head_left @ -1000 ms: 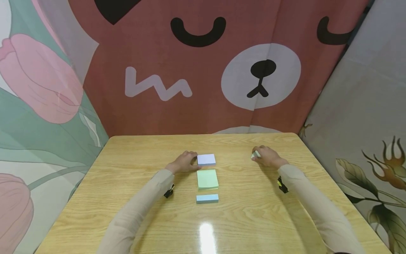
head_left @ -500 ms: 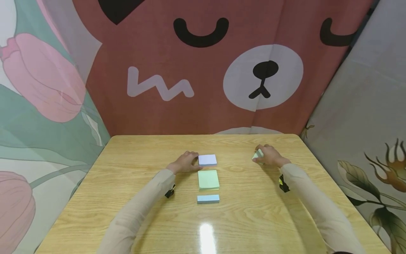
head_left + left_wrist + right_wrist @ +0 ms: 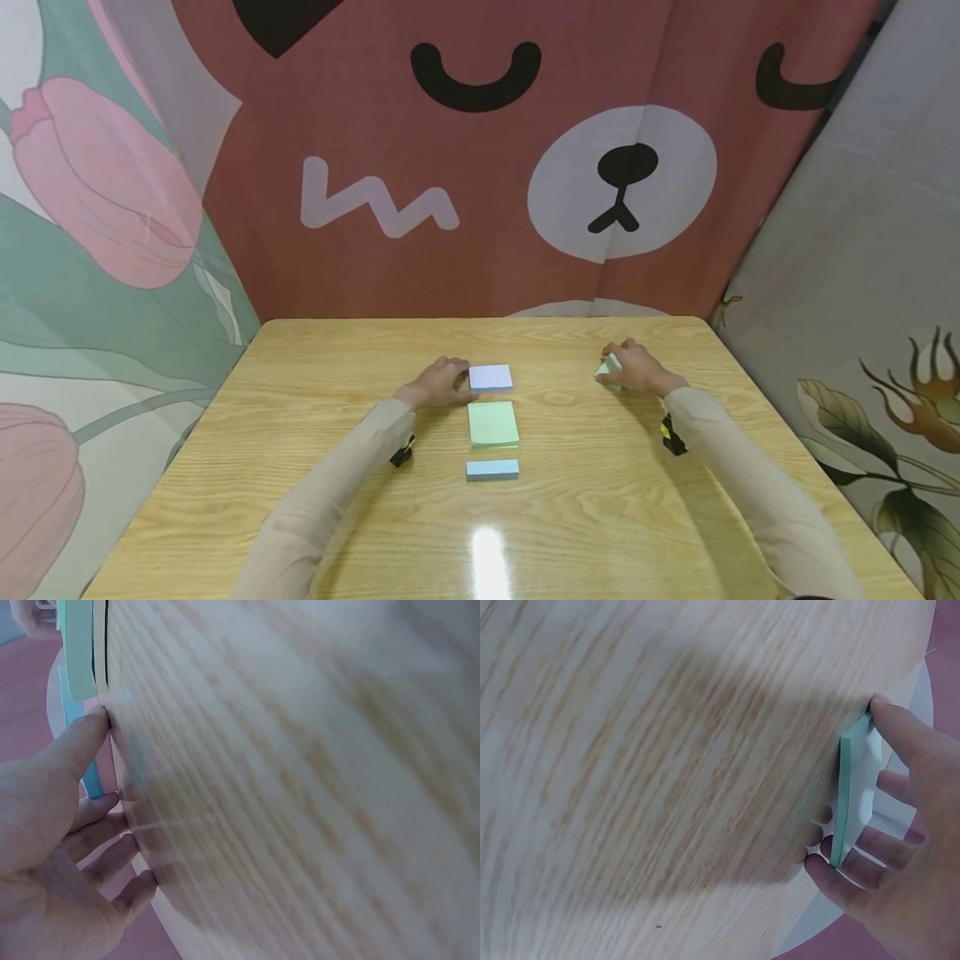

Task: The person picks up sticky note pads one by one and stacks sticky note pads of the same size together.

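Note:
In the head view, my left hand (image 3: 437, 383) grips the left end of a pale lilac sticky note pad (image 3: 491, 377) with a blue side, index finger at its far corner and thumb at its near edge. The left wrist view shows the pad's blue side (image 3: 91, 778) between thumb and index finger, the fingertips down on the table. My right hand (image 3: 634, 368), farther right, holds a pale green sticky note pad (image 3: 860, 787) between thumb and fingers, low over the tabletop. Its far part is hidden by the fingers; whether it touches the wood I cannot tell.
A light green square sticky note pad (image 3: 492, 424) lies just in front of the lilac one. Nearer still is a narrow blue pad (image 3: 492, 470), lined up with both. The wooden table (image 3: 300, 475) ends at a bear-print curtain (image 3: 360, 275) behind.
The green pad in my right hand has turned, so more of its face shows than a second ago. My left hand stays at the lilac pad, and the row has not moved.

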`<action>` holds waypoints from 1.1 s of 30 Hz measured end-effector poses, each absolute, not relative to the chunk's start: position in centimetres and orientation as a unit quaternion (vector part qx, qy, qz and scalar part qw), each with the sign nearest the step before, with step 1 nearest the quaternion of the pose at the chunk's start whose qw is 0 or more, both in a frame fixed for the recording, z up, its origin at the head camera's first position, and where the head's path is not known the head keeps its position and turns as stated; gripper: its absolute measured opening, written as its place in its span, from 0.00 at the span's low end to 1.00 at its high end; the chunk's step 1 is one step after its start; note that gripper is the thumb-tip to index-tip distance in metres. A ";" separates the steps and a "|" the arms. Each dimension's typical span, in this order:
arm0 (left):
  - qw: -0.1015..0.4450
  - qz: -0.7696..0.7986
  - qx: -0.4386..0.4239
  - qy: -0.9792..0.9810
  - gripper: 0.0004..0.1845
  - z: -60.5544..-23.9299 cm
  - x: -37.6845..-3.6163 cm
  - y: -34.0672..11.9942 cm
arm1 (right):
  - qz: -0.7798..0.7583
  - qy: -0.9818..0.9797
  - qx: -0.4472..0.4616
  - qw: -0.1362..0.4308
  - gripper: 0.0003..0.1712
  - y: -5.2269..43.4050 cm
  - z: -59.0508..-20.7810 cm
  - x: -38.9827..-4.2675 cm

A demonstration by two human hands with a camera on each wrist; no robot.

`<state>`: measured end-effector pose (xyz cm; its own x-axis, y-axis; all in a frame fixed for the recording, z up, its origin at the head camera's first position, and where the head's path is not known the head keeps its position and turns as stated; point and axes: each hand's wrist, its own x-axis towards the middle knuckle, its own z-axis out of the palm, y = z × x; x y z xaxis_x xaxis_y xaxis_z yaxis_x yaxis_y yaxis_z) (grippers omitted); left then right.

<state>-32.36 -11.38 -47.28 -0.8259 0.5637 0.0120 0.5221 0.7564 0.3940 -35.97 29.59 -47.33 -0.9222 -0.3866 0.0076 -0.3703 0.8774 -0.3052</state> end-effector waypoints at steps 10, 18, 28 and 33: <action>0.054 0.197 0.292 0.934 0.30 -47.6 -32.4 -11.4 | -0.114 0.965 -0.231 0.039 0.23 29.4 -47.1 -35.6; 0.052 0.197 0.286 0.936 0.31 -48.7 -33.3 -11.4 | -0.128 0.957 -0.259 0.016 0.13 29.6 -46.9 -35.7; 0.048 0.197 0.291 0.935 0.30 -48.1 -32.9 -11.4 | -0.092 0.962 -0.255 0.015 0.29 29.6 -46.3 -35.1; 0.042 0.197 0.292 0.935 0.31 -48.6 -33.1 -11.6 | -0.087 0.962 -0.258 0.009 0.31 29.8 -46.3 -34.9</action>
